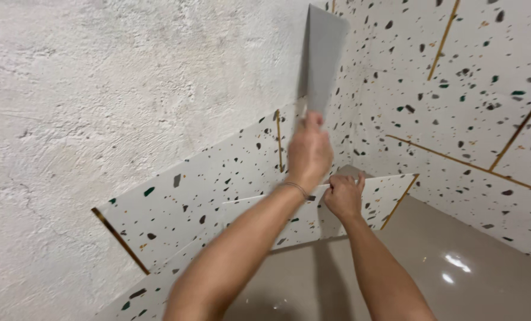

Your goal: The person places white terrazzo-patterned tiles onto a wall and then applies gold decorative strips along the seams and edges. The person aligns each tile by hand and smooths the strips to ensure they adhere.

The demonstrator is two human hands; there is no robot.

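Two bare forearms rise from the bottom edge toward the corner of a room. The left hand, blurred, is closed around the lower end of one plain grey strip, which stands nearly upright in the corner and reaches to the 12 o'clock edge of the view. A thin bracelet circles that wrist. Just below it, toward 5 o'clock, the right hand pinches the top edge of one loose speckled tile, a low panel that leans against the wall base where it meets the glossy grey-brown floor. Whether the fingers of the right hand also touch the strip cannot be told. The rough bare plaster wall fills the 9 to 11 o'clock part; below it one speckled tile course is fixed, with two brass-coloured strips showing in it, one at 8 o'clock and one near the centre. The tiled wall on the right, from 1 to 4 o'clock, is fully covered in the same speckled finish, with about four more brass lines crossing it.
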